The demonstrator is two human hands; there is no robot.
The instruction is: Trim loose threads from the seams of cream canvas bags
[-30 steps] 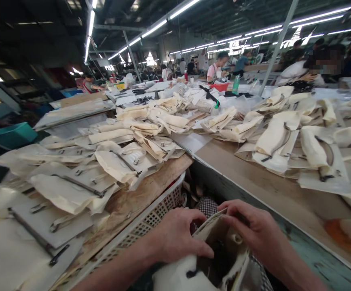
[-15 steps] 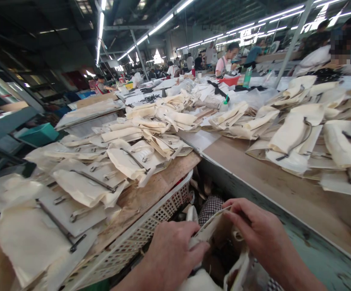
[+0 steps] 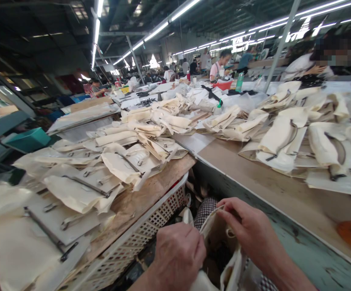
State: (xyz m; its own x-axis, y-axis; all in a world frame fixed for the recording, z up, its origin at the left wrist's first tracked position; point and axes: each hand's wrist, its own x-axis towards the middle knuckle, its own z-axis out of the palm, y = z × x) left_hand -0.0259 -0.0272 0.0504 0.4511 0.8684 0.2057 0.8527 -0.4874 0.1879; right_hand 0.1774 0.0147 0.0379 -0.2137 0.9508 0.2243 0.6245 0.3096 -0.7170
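Observation:
A cream fabric bag (image 3: 212, 231) is held low in front of me, its mouth facing up and its inside dark. My left hand (image 3: 178, 252) is curled into a fist at the bag's left edge; the fingertips are hidden behind the knuckles. On the far right of the rim, my right hand (image 3: 248, 226) pinches the edge between thumb and fingers. A small loop of the cream material shows just under that pinch. Black-and-white checked cloth (image 3: 205, 210) lies beyond and beneath the bag, over my lap.
Cream bag pieces with dark straps (image 3: 86, 186) cover the left board, above a white plastic basket (image 3: 139, 230). More cream pieces (image 3: 284, 135) are piled on the right table (image 3: 254, 167). A green bottle (image 3: 239, 82) and several people are farther back.
My left hand has curled tighter at the bag's edge, its thumb now tucked in. My right hand keeps its pinch on the rim. The whole view has turned slightly right.

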